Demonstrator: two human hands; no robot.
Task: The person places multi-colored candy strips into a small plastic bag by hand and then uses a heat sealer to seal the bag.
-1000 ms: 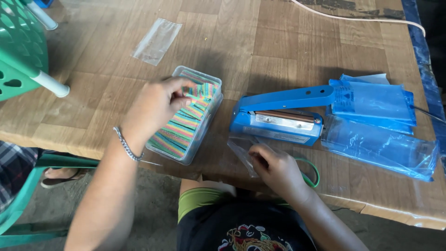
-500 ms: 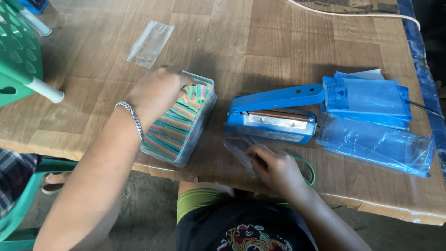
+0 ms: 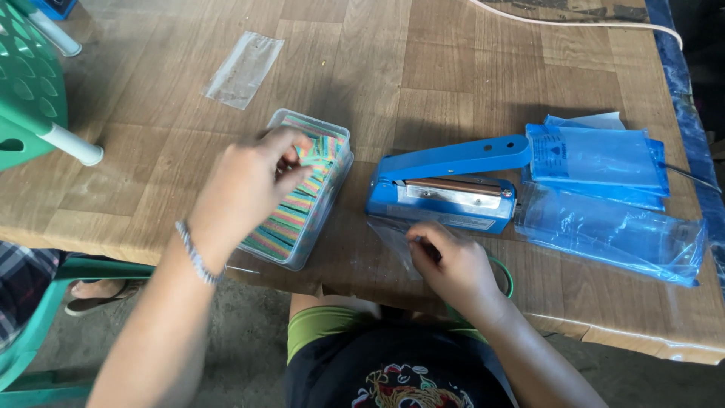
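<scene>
My left hand [image 3: 245, 185], with a bead bracelet on the wrist, reaches into a clear plastic box [image 3: 332, 193] of rainbow-striped candy strips [image 3: 291, 219]; its fingertips pinch at the strips near the box's far end. My right hand [image 3: 453, 264] rests at the table's near edge and holds a small clear plastic bag [image 3: 389, 234] just in front of a blue heat sealer [image 3: 445, 189], whose arm is raised.
A pile of blue-tinted plastic bags [image 3: 604, 196] lies right of the sealer. An empty clear bag [image 3: 243, 68] lies far left on the wooden table [image 3: 423, 68]. A green plastic chair [image 3: 30, 83] stands at left. A white cord [image 3: 574, 21] runs along the far edge.
My left hand shifted over the candy box and now pinches at the strips with its fingertips. My right hand stays on the clear bag by the sealer.
</scene>
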